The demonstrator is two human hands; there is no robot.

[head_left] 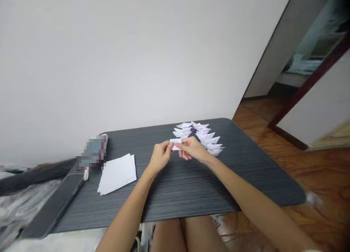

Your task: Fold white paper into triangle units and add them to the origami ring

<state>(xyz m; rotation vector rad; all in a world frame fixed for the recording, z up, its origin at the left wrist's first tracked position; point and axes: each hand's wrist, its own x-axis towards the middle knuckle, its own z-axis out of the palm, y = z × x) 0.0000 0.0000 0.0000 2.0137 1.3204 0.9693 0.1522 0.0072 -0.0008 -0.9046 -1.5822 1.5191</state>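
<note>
Between my two hands, above the middle of the dark table, is a small folded piece of white paper (175, 140). My left hand (162, 152) pinches its left end between thumb and fingers. At its right end my right hand (193, 148) grips it, thumb on the near face and the other fingers curled below. Just beyond and to the right of my right hand stand several folded white paper boats (207, 138) in two rows. The far row is partly hidden behind my right hand.
A stack of white paper sheets (117, 174) lies on the left of the dark table (180, 197). Behind it sits a blurred-out item (94, 151) at the table's left edge, with a dark flat panel (56, 204) nearby. A white wall (142, 62) rises behind the table.
</note>
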